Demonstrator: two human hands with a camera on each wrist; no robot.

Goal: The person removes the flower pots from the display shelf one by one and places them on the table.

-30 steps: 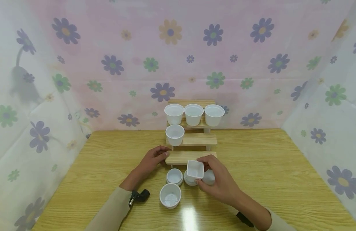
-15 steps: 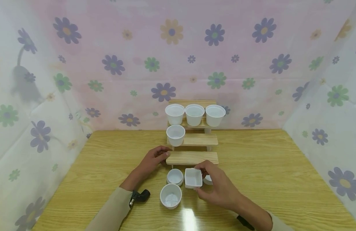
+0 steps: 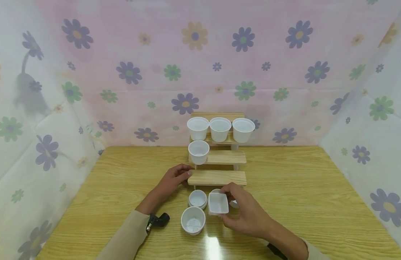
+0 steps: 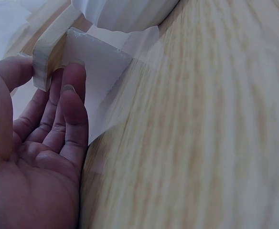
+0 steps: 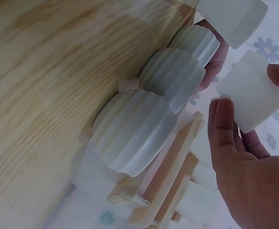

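Note:
My right hand (image 3: 250,215) holds a small square white pot (image 3: 218,206) between thumb and fingertips, its opening upward, in front of the stand. In the right wrist view the square pot (image 5: 249,95) is apart from the ribbed round white pots (image 5: 134,131) on the table. My left hand (image 3: 169,184) grips the left end of the wooden tiered stand's lowest shelf (image 3: 216,177). The left wrist view has the thumb on one side of that shelf end (image 4: 48,57) and fingers on the other. One ribbed pot is mostly hidden behind the square pot, another partly behind my right hand.
Three white pots stand in a row on an upper shelf, one the middle pot (image 3: 220,130). Another white pot (image 3: 198,153) sits at the left of the shelf below. Nearer me on the table (image 3: 132,159) are a ribbed pot (image 3: 197,202) and a taller white pot (image 3: 192,222).
The square pot in my right hand has moved down and toward me, away from the lowest shelf, and tilts differently. My left hand keeps its grip on the shelf end.

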